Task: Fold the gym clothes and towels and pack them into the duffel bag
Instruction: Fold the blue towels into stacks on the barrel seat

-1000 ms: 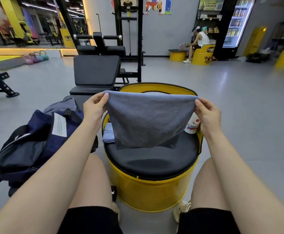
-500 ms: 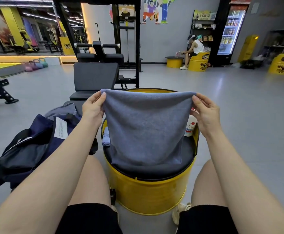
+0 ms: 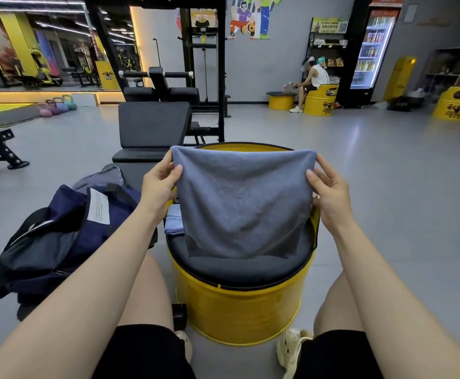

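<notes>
Both hands, the left hand and the right hand, are pinching the top corners of the soft grey-blue cloth towel, which is hanging straight down between them, and the open dark blue fabric duffel bag is sitting down beside the left hand.

The folded blue cloth on the barrel seat shows the letters "TNES".

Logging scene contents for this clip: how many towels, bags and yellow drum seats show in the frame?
Towels: 2, the grey towel held up and a folded blue towel on the seat.
Bags: 1, the navy duffel bag.
Yellow drum seats: 3.
Total: 6
</notes>
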The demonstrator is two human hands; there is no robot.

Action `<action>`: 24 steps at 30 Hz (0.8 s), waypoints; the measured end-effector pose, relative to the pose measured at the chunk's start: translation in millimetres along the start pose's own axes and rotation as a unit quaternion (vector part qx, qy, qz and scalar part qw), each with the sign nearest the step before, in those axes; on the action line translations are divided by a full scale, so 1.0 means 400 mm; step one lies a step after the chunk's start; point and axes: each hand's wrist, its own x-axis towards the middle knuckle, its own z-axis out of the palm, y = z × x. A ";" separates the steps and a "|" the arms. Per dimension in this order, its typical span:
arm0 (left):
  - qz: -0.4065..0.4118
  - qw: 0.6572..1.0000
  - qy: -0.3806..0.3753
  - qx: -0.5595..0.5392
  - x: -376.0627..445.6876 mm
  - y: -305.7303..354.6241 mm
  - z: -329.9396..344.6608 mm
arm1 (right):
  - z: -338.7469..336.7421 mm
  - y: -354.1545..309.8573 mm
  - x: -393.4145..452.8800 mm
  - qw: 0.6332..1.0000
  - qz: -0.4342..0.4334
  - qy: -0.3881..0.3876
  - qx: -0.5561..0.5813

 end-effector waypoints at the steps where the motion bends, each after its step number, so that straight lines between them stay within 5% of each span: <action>1: -0.004 1.000 -0.013 0.026 -0.007 -0.007 -0.003 | -0.005 0.004 -0.002 1.000 0.004 0.003 -0.008; 11: -0.159 0.962 -0.151 0.162 -0.039 -0.135 -0.041 | -0.081 0.153 0.001 0.983 0.144 -0.047 -0.109; 18: -0.245 0.928 -0.135 0.246 -0.026 -0.292 -0.035 | -0.092 0.364 0.046 0.952 0.249 0.031 -0.175; 24: -0.273 0.911 -0.130 0.281 0.042 -0.386 -0.042 | -0.086 0.458 0.119 0.922 0.257 0.074 -0.280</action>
